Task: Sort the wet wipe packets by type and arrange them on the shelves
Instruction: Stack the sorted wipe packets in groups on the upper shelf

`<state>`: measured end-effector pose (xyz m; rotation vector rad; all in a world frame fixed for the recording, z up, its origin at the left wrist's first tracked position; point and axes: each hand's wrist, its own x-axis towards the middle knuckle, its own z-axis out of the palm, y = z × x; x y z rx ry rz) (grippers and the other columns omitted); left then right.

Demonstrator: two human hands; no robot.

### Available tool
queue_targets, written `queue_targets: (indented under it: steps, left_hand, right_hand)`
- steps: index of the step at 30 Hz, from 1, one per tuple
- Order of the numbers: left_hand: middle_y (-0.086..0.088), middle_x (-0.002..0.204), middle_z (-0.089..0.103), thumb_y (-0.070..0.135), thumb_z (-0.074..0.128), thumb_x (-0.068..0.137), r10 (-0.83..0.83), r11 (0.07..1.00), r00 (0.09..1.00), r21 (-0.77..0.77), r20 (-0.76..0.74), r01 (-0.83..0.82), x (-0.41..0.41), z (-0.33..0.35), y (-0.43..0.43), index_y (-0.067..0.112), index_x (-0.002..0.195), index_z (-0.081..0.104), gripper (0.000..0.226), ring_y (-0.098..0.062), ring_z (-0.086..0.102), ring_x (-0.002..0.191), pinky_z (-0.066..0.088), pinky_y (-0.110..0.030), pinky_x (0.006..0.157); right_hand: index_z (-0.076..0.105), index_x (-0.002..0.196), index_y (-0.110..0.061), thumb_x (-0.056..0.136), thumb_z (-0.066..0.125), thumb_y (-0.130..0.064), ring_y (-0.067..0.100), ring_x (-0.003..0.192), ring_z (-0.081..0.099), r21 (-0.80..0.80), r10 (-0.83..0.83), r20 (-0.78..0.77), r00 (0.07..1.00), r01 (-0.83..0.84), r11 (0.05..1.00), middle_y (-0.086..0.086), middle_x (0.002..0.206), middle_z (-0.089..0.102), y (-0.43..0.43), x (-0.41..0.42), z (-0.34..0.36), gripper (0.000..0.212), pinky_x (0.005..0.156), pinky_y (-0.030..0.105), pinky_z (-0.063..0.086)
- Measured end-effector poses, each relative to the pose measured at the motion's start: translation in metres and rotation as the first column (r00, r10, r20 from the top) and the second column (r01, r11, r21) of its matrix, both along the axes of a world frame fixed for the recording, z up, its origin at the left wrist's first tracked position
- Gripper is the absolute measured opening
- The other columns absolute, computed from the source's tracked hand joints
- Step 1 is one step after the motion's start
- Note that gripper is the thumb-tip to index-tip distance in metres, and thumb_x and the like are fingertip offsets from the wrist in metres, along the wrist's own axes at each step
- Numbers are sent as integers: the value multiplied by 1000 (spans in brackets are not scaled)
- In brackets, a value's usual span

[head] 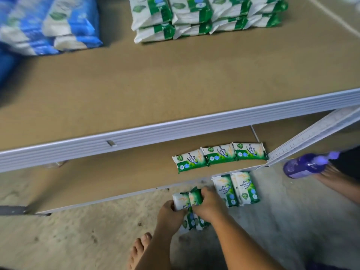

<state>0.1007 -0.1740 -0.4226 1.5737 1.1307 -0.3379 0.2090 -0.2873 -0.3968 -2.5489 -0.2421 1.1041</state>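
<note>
Green-and-white pine antibacterial wipe packets were what we found in three places. Three of them (220,155) lay flat in a row on the brown board of the lower shelf (116,182), side by side and touching, close to its right end. Two more packets (235,189) lay on the sandy floor (78,240) just in front of that shelf's edge, pressed against each other. To their left we saw a bunch of packets (184,201) standing on edge on the floor. The left hand (169,213) curled round it from the left. The right hand (209,206) clasped it from above and from the right. We could not count how many packets the bunch held.

On the upper shelf (155,84), behind its white metal rail (175,129), stacked green-and-white packs (204,16) sat at the back. Blurred blue packs (48,26) sat well apart to their left. A purple bottle (303,165), also blurred, lay at the right beside a bare limb; we could not tell whether that was an arm or a leg. A bare foot (139,248) rested on the floor below the left hand.
</note>
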Motion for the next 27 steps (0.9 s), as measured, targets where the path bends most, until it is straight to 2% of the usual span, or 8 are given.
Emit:
queue_targets:
  steps: [6,10,14,17,21,23,25,27]
  left_hand:
    - [1,99,72,22,83,78,-20,997,996,-73,83,26,-8,44,2,22,104,62,33,-18,71,91,59,-43,86]
    - [-3,102,76,22,86,71,7,989,983,-147,181,21,-11,78,4,16,111,67,45,-22,75,90,60,-47,85]
    - [-6,95,78,3,82,79,59,977,955,-211,292,5,-13,131,-6,7,110,69,33,-24,76,86,61,-45,80]
    - [-7,96,77,4,81,79,76,980,919,-197,387,2,-15,181,-15,13,113,63,40,-26,76,86,61,-48,82]
    - [-7,104,76,8,82,78,53,985,835,-169,548,48,-14,251,-17,17,120,57,50,-27,76,90,59,-52,86]
    - [-3,108,76,11,81,78,16,991,779,-115,627,72,-11,289,-15,20,122,56,52,-24,75,94,59,-51,87]
    - [-2,107,76,17,81,79,-68,992,728,-30,682,121,-9,327,-15,26,120,56,49,-21,75,94,59,-49,87]
    - [1,102,76,23,79,83,-175,983,702,85,691,161,-3,364,-11,34,116,54,43,-17,75,88,60,-42,82]
  right_hand:
    - [44,116,-35,75,74,-33,13,86,64,124,-109,4,994,108,986,-13,102,63,-16,-16,51,50,68,29,52]
    - [46,113,-32,78,74,-29,10,83,62,202,-158,18,987,151,968,-10,110,63,-29,-23,91,46,57,23,45]
    - [44,113,-35,74,70,-28,15,77,66,277,-205,59,977,181,944,-4,94,64,-42,-33,146,48,61,31,55]
    - [44,110,-33,73,70,-27,16,70,67,364,-270,86,959,222,905,-1,87,67,-53,-39,195,45,57,29,53]
    - [45,110,-37,73,71,-30,17,73,69,503,-316,151,937,202,840,-4,91,67,-65,-37,264,46,58,33,54]
    - [44,115,-38,74,73,-32,15,77,69,559,-313,192,930,158,814,-6,99,65,-67,-32,298,50,61,31,55]
    - [46,114,-38,72,75,-33,16,80,69,623,-349,216,912,147,768,-5,102,65,-65,-26,327,51,69,39,60]
    - [47,112,-38,76,77,-29,15,79,68,686,-400,218,890,152,712,-5,97,64,-61,-21,352,48,65,38,58]
